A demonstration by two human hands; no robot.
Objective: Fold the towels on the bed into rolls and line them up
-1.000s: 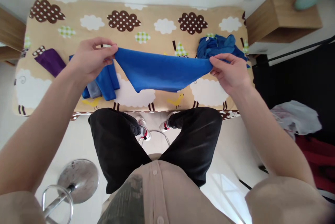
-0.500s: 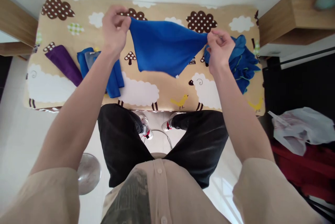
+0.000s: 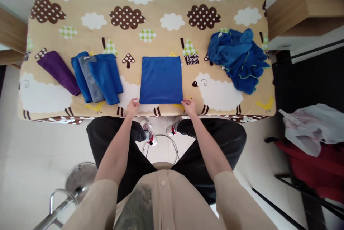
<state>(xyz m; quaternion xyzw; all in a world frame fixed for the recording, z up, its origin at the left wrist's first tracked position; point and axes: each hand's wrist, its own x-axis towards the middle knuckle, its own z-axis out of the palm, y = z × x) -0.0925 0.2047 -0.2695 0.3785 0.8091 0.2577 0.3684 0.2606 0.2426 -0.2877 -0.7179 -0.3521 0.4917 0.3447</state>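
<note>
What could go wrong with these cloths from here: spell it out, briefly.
The flat blue cloth lies near the front edge of the printed cover, so a pull toward the body might drag it over. The left hand and right hand are both at its near corners, with no hand at the far edge, so an uneven lift could skew it. In the crumpled blue pile, folds overlap and might snag.

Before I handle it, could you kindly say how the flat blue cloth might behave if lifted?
The cloth lies thin and flat, so it is probably light. It would likely droop, judging by the crumpled pile of similar-looking fabric.
</note>
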